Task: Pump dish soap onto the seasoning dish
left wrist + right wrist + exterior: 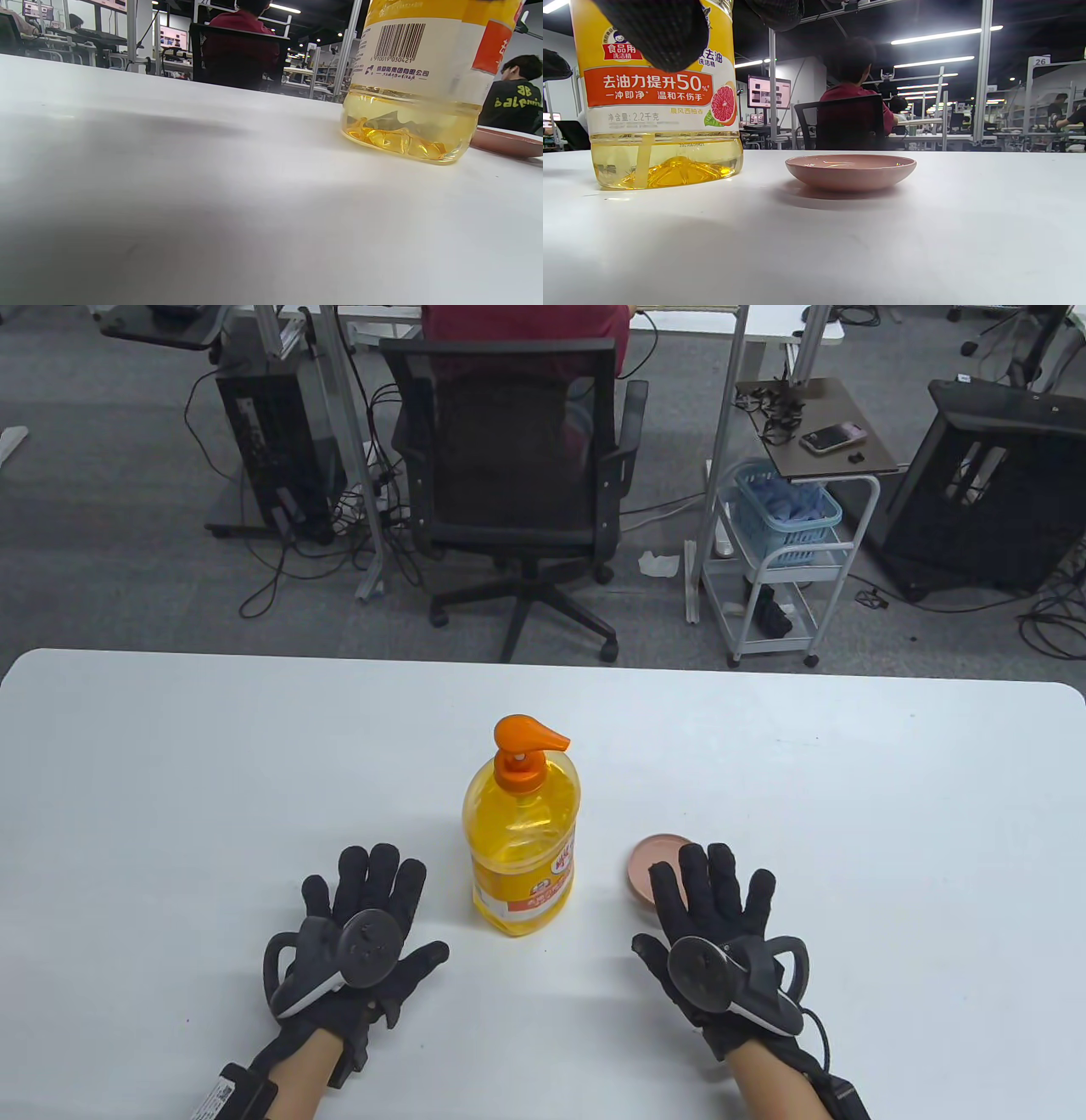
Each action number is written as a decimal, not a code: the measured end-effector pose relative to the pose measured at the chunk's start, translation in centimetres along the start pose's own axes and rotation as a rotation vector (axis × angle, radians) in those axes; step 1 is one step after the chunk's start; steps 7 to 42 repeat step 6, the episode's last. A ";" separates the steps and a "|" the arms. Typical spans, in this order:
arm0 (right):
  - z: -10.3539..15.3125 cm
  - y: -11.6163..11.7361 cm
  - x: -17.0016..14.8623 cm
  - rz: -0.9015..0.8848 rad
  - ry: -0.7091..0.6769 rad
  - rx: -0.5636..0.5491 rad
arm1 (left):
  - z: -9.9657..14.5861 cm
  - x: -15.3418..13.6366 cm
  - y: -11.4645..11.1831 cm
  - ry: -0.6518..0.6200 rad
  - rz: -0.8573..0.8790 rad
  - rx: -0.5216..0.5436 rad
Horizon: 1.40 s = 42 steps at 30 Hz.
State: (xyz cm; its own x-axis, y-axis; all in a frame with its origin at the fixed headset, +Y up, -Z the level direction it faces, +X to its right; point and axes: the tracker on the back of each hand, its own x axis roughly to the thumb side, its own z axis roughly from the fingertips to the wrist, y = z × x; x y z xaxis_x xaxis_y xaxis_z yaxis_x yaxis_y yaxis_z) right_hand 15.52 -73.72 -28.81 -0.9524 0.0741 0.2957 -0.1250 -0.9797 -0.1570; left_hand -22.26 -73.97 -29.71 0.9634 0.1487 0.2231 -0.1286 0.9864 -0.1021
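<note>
A yellow dish soap bottle (521, 848) with an orange pump head (528, 736) stands upright mid-table, its spout pointing right. A small pink seasoning dish (655, 869) lies just right of it, empty in the right wrist view (850, 170). My left hand (366, 918) is spread open and flat, left of the bottle, holding nothing. My right hand (711, 916) is spread open over the table, its fingertips covering the dish's near right edge. The bottle base shows in the left wrist view (409, 123) and the right wrist view (661, 118).
The white table (848, 780) stretches wide on both sides. Beyond its far edge stand an office chair (517, 475) and a white cart (780, 560) with a blue basket.
</note>
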 end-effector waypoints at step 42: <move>0.0 -0.1 -0.1 0.002 0.010 0.004 | 0.0 0.0 0.0 0.003 -0.004 -0.005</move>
